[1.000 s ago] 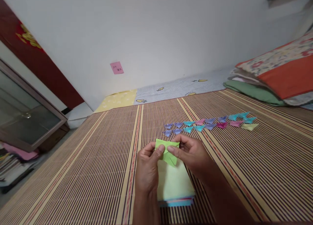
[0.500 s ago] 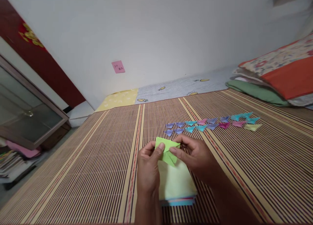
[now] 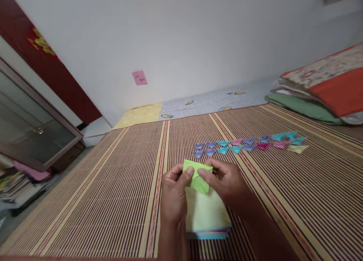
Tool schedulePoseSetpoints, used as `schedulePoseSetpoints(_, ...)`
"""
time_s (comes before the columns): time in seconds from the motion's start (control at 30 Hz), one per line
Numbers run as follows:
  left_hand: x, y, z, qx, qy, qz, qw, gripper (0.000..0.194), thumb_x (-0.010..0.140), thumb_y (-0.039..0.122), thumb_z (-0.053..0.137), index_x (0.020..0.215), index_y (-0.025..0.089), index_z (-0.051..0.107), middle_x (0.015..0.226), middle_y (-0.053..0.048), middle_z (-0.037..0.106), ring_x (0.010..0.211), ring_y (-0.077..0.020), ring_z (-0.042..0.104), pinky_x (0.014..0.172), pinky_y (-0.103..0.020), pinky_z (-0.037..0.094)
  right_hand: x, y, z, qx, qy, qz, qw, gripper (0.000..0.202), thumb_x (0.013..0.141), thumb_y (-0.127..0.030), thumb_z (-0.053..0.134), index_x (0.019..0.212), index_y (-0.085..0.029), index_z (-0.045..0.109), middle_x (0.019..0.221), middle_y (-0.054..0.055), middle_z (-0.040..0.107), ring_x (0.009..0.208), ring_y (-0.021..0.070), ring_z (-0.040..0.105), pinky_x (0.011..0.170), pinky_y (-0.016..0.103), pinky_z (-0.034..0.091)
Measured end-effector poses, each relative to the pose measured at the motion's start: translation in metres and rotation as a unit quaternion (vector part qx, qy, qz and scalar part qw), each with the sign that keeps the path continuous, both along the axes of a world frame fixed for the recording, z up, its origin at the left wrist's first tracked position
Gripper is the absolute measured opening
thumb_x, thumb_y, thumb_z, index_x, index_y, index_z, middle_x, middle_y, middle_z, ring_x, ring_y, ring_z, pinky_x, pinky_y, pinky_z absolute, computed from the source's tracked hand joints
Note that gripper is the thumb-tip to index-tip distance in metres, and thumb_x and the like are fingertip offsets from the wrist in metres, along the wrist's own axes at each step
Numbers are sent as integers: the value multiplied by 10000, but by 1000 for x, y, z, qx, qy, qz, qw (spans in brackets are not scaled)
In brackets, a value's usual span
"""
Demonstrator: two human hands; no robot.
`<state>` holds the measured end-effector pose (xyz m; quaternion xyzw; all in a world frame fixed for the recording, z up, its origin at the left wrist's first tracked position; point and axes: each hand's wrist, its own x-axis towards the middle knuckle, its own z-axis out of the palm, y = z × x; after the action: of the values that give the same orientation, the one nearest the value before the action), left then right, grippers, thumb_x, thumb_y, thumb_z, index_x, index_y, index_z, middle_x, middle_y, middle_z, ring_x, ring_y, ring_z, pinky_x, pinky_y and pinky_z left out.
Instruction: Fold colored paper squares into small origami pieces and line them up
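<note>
A bright green sheet of folded paper [image 3: 200, 183] is held up between both hands, above a stack of square paper [image 3: 208, 213] with pale yellow on top and blue and pink edges below. My left hand [image 3: 176, 187] pinches its left side, thumb on the front. On the right side, my right hand [image 3: 227, 178] grips the paper with its thumb pressed on the face near the middle. The fingers behind the paper are partly hidden. Beyond the hands, two rows of small folded paper pieces [image 3: 263, 146] in purple, blue, pink and yellow lie on the striped mat [image 3: 119, 189].
Folded bedding [image 3: 334, 91] with a green piece beneath is at the right back. A patterned cloth [image 3: 198, 102] runs along the wall, which bears a pink note [image 3: 139, 77]. At the left are a glass-fronted cabinet [image 3: 36, 128] and stacked papers [image 3: 17, 189].
My right thumb has moved left along the green paper, closer to my left thumb. The lower flap looks less split than before. The whole view has shifted slightly.
</note>
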<state>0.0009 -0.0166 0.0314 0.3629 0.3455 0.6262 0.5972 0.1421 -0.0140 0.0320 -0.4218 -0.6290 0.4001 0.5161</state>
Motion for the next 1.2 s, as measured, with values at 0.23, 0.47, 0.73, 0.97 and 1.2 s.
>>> schedulePoseSetpoints(0.23, 3, -1, 1, -2, -2, -7, 1000, 167, 754, 274, 853, 772, 144, 749, 659, -8, 710, 515, -110, 605, 567, -228, 507, -1, -1, 2, -4, -1, -6, 1000, 370, 936, -413, 620, 653, -193, 531, 588, -57, 396, 548, 105, 382, 495, 240, 299)
schedulePoseSetpoints(0.47, 0, -1, -2, 15, 76, 1, 997, 192, 799, 302, 817, 762, 136, 728, 680, -7, 675, 594, -118, 586, 586, -223, 484, 14, 7, -7, -26, -6, 40, 999, 414, 995, -446, 539, 674, -188, 573, 607, -35, 486, 575, 123, 456, 523, 249, 355)
schedulePoseSetpoints(0.73, -1, -6, 2, 63, 250, -20, 966, 250, 852, 332, 736, 696, 148, 668, 650, 11, 568, 618, -122, 478, 576, -235, 388, 9, 2, 4, 55, -11, -10, 998, 17, 863, -226, 717, 863, -209, 719, 819, -12, 659, 785, 165, 615, 725, 291, 457)
schedulePoseSetpoints(0.97, 4, -6, 6, 68, 318, 0, 946, 214, 840, 282, 705, 673, 166, 637, 651, 12, 546, 630, -137, 492, 591, -255, 379, 8, 2, 5, 101, -13, -26, 994, 176, 941, -217, 610, 777, -196, 672, 775, -11, 617, 763, 157, 591, 715, 295, 438)
schedulePoseSetpoints(1.2, 0, -6, 6, 18, 286, -57, 956, 234, 779, 306, 782, 658, 157, 647, 618, 23, 527, 578, -118, 456, 540, -243, 351, 10, 6, -1, -37, 115, 54, 991, 223, 921, -362, 657, 773, -195, 645, 678, -32, 558, 630, 128, 506, 576, 250, 400)
